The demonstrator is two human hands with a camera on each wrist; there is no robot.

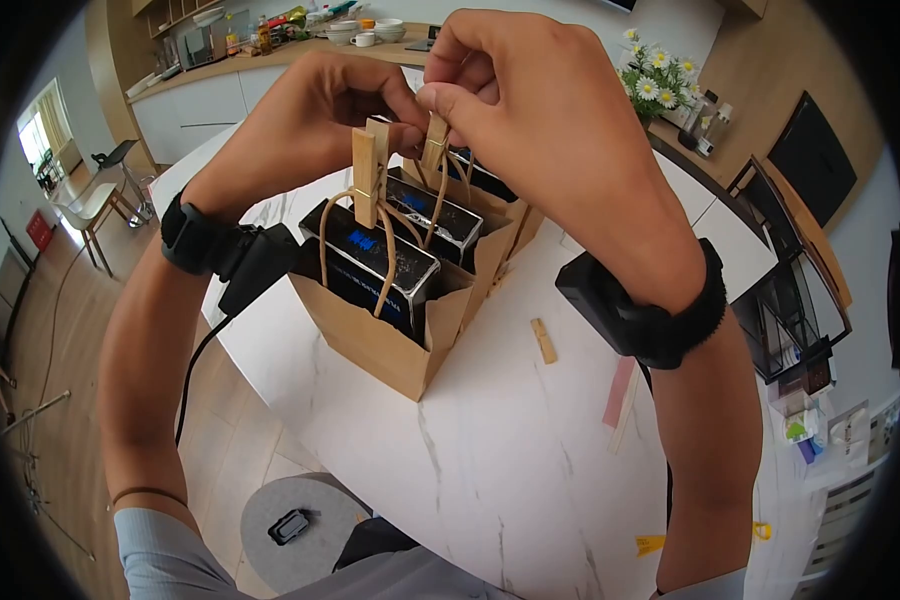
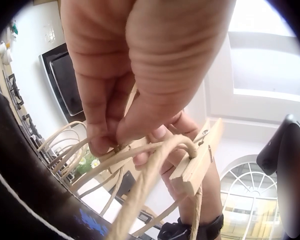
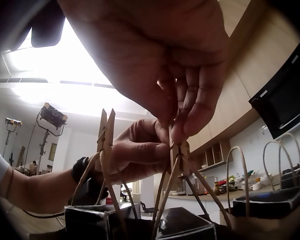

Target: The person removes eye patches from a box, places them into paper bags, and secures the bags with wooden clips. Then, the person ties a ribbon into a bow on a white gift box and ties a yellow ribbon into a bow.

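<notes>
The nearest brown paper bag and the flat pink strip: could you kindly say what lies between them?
A small wooden clothespin lies there on the white marbled tabletop, in the head view.

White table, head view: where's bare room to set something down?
Widest: the white table's near part, between the front paper bag, loose clothespin, pink strip and near edge. A narrower patch separates bag and clothespin. Crowded: above the bags, where left hand, right hand, handles and clipped clothespins cluster.
</notes>
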